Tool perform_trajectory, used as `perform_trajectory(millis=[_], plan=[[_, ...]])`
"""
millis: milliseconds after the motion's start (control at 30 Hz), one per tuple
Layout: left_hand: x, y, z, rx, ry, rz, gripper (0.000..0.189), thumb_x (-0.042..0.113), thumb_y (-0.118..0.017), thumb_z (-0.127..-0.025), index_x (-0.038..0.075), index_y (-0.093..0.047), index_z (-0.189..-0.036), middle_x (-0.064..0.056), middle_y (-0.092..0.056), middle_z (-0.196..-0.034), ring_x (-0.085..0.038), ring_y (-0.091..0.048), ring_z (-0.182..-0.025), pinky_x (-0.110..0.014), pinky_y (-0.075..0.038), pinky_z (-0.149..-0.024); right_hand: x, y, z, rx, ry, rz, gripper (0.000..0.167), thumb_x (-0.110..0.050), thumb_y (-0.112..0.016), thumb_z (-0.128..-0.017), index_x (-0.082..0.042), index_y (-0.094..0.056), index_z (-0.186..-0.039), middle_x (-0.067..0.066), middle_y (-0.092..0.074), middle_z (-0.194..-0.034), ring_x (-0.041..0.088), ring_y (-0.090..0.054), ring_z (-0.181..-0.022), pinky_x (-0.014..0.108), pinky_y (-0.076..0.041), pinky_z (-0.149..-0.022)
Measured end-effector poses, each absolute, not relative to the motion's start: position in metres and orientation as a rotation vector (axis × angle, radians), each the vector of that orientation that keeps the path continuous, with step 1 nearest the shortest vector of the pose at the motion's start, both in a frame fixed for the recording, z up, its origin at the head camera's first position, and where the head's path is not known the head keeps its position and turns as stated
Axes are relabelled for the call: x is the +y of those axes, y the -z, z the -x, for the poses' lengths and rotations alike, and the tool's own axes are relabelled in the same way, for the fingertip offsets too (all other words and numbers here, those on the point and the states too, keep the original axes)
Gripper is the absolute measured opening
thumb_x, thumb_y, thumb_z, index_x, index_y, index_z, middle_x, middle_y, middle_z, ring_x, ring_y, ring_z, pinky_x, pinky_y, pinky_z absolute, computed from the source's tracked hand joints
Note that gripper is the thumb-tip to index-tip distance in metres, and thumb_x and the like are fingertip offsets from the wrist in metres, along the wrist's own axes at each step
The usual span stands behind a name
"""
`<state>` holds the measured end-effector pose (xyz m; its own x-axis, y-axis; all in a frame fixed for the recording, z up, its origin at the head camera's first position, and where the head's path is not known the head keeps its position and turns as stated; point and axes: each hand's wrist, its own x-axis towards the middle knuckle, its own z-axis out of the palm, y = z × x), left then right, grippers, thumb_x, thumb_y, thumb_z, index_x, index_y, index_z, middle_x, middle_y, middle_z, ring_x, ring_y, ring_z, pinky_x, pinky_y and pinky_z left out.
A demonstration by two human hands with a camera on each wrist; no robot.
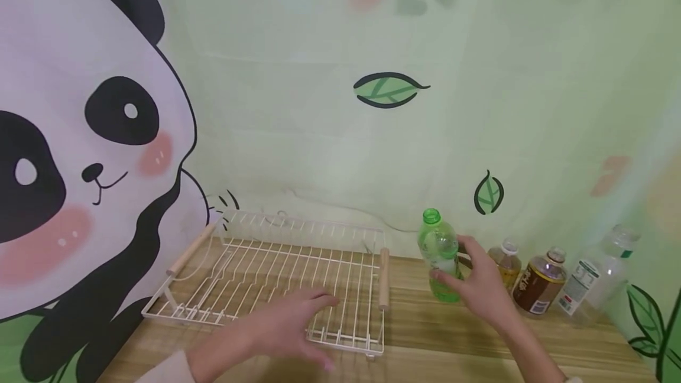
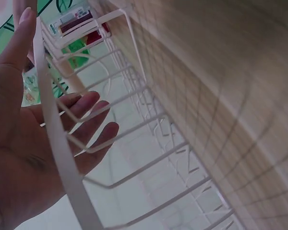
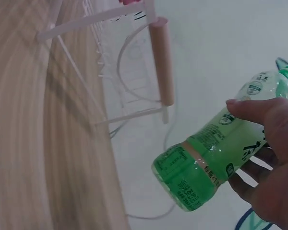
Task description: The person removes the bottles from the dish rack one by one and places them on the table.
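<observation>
A green plastic bottle (image 1: 433, 247) without a cap is gripped in my right hand (image 1: 484, 288), thumb on one side and fingers on the other. Its base (image 3: 182, 184) appears raised off the table in the right wrist view, and liquid cannot be told from the green plastic. My left hand (image 1: 282, 324) is spread over the front of a white wire dish rack (image 1: 343, 346), holding nothing. From the left wrist view, the fingers of that hand (image 2: 19, 148) show behind the rack's rail; whether they touch it I cannot tell.
Right of the green bottle stand a bottle with a yellow label (image 1: 509, 273), a brown-labelled bottle (image 1: 540, 282) and a clear bottle (image 1: 593, 279). The rack has a wooden handle (image 1: 384, 279) at each end. Behind the wooden table (image 1: 425, 341) hangs a panda-printed cloth (image 1: 298, 152).
</observation>
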<state>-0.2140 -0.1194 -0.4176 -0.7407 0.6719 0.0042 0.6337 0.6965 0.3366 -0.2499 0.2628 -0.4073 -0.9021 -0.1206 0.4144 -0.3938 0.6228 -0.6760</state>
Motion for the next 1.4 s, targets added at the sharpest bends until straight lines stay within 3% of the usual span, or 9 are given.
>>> perform_trajectory(millis=[133,367,600,967,1200,1400], plan=[[-0.117,0.425,0.211,2.752,-0.478,-1.094,0.109,0.080,-0.078,-0.075,0.014,-0.052,-0.158,-0.009,-0.052,-0.160,-0.033,-0.053,-0.145,-0.055,-0.048,-0.116,0.269,0.422,0.261,-2.528,-1.248,-0.271,0.073,-0.023,-0.085,-0.094,0.000,-0.047,-0.152,0.024,-0.057,-0.147,0.046,-0.054,-0.137,0.063,-0.050,-0.111],[-0.115,0.432,0.210,2.677,-0.504,-1.201,0.092,0.071,-0.082,-0.079,0.014,-0.061,-0.147,0.007,-0.065,-0.140,-0.014,-0.063,-0.125,-0.039,-0.057,-0.106,0.272,0.443,0.274,-2.541,-1.357,-0.086,0.075,-0.025,-0.082,-0.097,0.001,-0.042,-0.155,0.029,-0.052,-0.152,0.046,-0.048,-0.143,0.061,-0.046,-0.116],[-0.115,0.439,0.210,2.696,-0.424,-1.236,0.085,0.067,-0.084,-0.081,0.017,-0.063,-0.146,0.011,-0.067,-0.132,-0.007,-0.064,-0.118,-0.034,-0.057,-0.103,0.275,0.459,0.282,-2.550,-1.340,-0.037,0.072,-0.023,-0.082,-0.097,0.004,-0.042,-0.151,0.033,-0.053,-0.151,0.048,-0.050,-0.142,0.058,-0.051,-0.112],[-0.115,0.442,0.207,2.742,-0.383,-1.243,0.079,0.066,-0.085,-0.081,0.020,-0.067,-0.143,0.009,-0.067,-0.139,-0.011,-0.066,-0.123,-0.036,-0.057,-0.106,0.273,0.469,0.283,-2.542,-1.373,-0.002,0.074,-0.019,-0.082,-0.097,0.008,-0.040,-0.151,0.036,-0.052,-0.150,0.050,-0.051,-0.142,0.057,-0.049,-0.114],[-0.116,0.442,0.209,2.724,-0.438,-1.256,0.074,0.061,-0.089,-0.079,0.024,-0.068,-0.140,0.018,-0.069,-0.121,-0.004,-0.066,-0.110,-0.032,-0.058,-0.098,0.273,0.472,0.286,-2.553,-1.321,0.008,0.074,-0.021,-0.080,-0.099,0.010,-0.039,-0.152,0.038,-0.053,-0.148,0.051,-0.052,-0.140,0.059,-0.048,-0.114],[-0.115,0.441,0.210,2.711,-0.448,-1.244,0.073,0.061,-0.089,-0.080,0.024,-0.068,-0.139,0.015,-0.070,-0.126,-0.006,-0.067,-0.113,-0.033,-0.058,-0.099,0.274,0.475,0.285,-2.623,-1.222,0.027,0.070,-0.027,-0.080,-0.099,0.012,-0.046,-0.145,0.038,-0.059,-0.141,0.052,-0.058,-0.133,0.061,-0.051,-0.110]])
